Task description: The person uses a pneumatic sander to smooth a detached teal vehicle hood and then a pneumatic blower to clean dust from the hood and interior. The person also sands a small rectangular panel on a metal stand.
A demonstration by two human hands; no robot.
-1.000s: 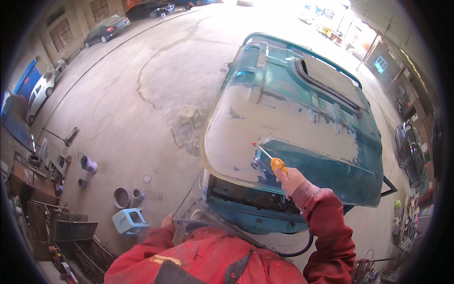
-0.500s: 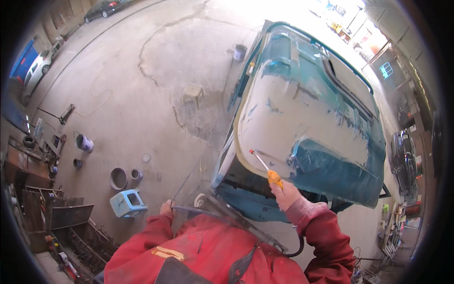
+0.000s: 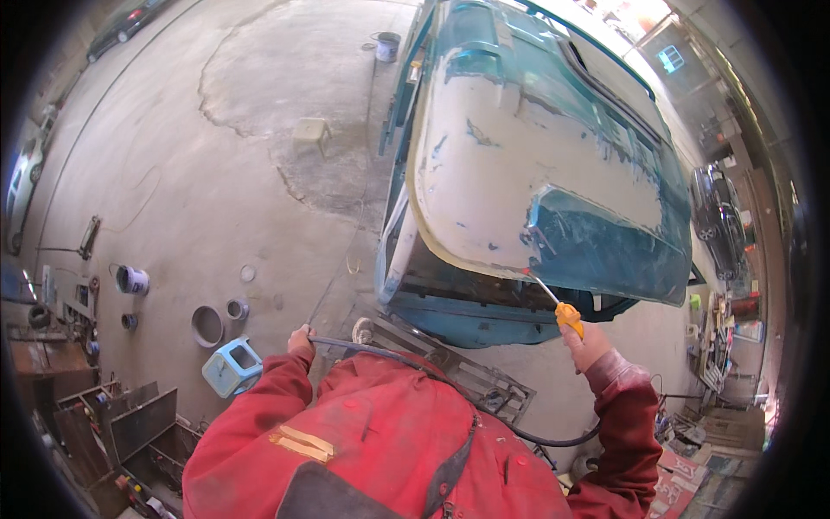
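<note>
A yellow-handled tool with a slender metal tube and a red tip (image 3: 568,317) points up and to the left, its tip at the near edge of a teal, round-cornered metal vehicle cab (image 3: 609,251). Whether tip and edge touch, I cannot tell. The right hand (image 3: 588,348) has its fingers wrapped round the handle (a pressed lever, if there is one, is hidden).

Around the tip, a broad off-white patch of filler (image 3: 484,195) covers much of the panel, with bare teal beside it. A black flexible hose (image 3: 553,443) loops from near the right sleeve across the red work jacket (image 3: 389,445) to the left hand (image 3: 301,339), whose fingers look closed round it, though they are too small to tell apart.

The step in hand looks to be directing the tip at the panel's lower edge; any next move calls for a steady wrist and enough slack in the hose.

Farther left on the grey concrete floor (image 3: 259,195) stand a light-blue plastic stool (image 3: 226,374), a round grey tub (image 3: 207,343) and, beyond, a beige plastic stool (image 3: 309,134).
</note>
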